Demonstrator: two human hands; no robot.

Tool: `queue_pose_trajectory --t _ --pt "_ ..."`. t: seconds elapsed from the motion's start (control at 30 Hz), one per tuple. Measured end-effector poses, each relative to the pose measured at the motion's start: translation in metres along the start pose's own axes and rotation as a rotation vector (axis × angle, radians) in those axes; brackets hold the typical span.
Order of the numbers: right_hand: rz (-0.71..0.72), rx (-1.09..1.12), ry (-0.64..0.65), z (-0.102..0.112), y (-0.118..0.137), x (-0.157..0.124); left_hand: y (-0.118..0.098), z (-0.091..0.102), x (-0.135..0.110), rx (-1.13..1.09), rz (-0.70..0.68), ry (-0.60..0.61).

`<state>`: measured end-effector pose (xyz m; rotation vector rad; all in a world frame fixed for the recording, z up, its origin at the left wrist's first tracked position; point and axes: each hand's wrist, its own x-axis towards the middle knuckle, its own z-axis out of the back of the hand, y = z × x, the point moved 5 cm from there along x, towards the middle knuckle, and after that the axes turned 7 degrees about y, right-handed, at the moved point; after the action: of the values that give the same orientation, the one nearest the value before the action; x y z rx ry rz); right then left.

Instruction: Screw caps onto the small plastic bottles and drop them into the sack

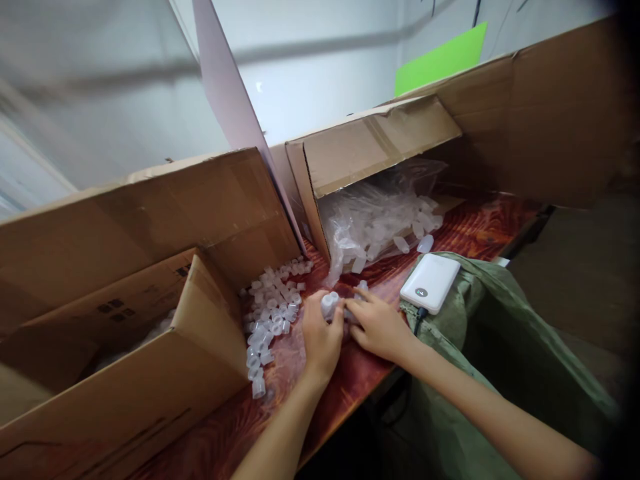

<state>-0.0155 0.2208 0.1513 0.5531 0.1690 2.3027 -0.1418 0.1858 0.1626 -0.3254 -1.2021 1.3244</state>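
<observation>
Over the red wood-grain table [345, 417], my left hand [320, 340] is closed round a small translucent plastic cap [330, 304], with its round end up. Close beside it, my right hand [383, 330] has its fingers curled and almost touching the left thumb. A translucent plastic piece [362, 287] shows at the right fingertips, partly covered by them. To the left of my hands lies a loose pile of short translucent plastic caps [270, 317]. Beyond them, flatter translucent pieces [400, 244] spill from a clear plastic bag [345, 233].
An open cardboard box [215, 320] stands at the left; another cardboard box [370, 150] lies behind, holding the bag. At the right, a white power bank [431, 283] with a cable rests on a green cloth sack [465, 320]. A pale upright panel [235, 93] separates the boxes.
</observation>
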Motion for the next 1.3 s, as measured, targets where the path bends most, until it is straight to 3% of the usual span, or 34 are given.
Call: queue_pose_trajectory --t 0.17,0.37,0.57,0.87,1.1,1.3 --pt "0.041 0.134 -0.025 0.006 0.004 -0.010 -0.003 -0.002 0.004 0.082 -0.141 0.204" --pt "-0.075 0.291 -0.139 0.009 -0.014 -0.007 -0.001 -0.007 0.006 0.167 -0.260 0.446" --pt "-0.145 0.336 -0.217 0.007 -0.026 -0.005 -0.009 -0.007 0.003 0.231 -0.344 0.580" --pt "-0.214 0.267 -0.243 0.004 -0.030 -0.005 -0.012 -0.008 -0.005 0.280 -0.379 0.602" --pt "-0.145 0.321 -0.110 -0.002 -0.033 -0.001 -0.018 -0.010 -0.017 0.313 -0.446 0.585" --pt "-0.076 0.403 -0.079 -0.014 -0.051 0.003 -0.024 -0.007 -0.020 0.419 -0.490 0.611"
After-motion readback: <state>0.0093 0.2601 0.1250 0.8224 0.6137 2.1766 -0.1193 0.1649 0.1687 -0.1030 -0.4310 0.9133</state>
